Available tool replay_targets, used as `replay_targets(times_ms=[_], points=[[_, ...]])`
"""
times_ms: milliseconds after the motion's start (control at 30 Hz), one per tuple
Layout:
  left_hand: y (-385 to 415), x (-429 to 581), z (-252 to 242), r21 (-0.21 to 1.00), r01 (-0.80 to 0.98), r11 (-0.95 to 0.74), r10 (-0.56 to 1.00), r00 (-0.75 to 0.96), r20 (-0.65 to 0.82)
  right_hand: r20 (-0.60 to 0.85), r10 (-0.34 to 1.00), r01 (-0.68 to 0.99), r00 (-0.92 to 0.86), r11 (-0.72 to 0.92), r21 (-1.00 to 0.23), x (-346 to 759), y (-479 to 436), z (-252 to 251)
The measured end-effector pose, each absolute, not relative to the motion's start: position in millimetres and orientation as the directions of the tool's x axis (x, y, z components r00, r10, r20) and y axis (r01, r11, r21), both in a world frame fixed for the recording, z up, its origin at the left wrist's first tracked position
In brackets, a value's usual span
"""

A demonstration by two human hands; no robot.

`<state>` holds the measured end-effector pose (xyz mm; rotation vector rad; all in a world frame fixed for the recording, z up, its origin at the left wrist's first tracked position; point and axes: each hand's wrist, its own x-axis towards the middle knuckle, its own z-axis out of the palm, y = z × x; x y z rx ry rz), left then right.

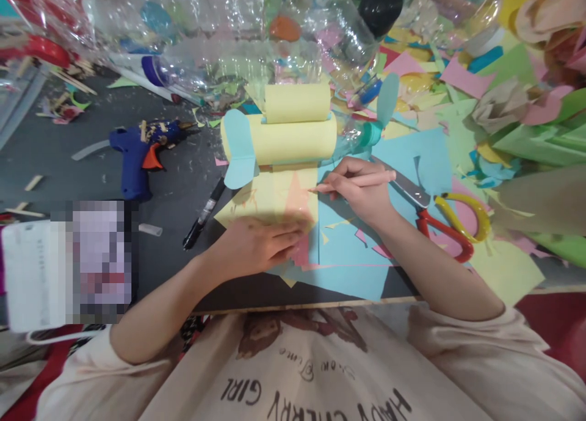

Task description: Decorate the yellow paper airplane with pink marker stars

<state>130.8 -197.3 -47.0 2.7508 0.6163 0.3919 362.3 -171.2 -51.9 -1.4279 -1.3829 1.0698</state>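
The right hand [359, 191] is holding a pink pencil [376, 178], its grip clamped around the shaft; the tip is pointing at the yellow sheet [242, 200], though contact cannot be confirmed. The left hand [254, 245] is lying flat, its grip spread, fingers resting across the pink strip [299, 202]. Both papers are lying on the counter [167, 244] before a yellow-wrapped bottle [295, 141]. Scissors [414, 194] are lying beside the right wrist; a blue glue gun [133, 158] is lying farther left.
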Motion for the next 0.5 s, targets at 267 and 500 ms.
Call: replay_targets(times_ms=[267,500], points=[[-196.7,131.7,-45.7,0.33,0.365,-0.87,0.446,0.869,0.215,-0.049,0.999,0.261,-0.006,-0.046,-0.964,361.4,-170.2,-49.8],[-197.2,130.1,-46.0,0.35,0.369,-0.861,0.448,0.876,0.178,-0.066,0.996,0.189,0.064,-0.077,-0.979,363.7,-170.4,-49.2]])
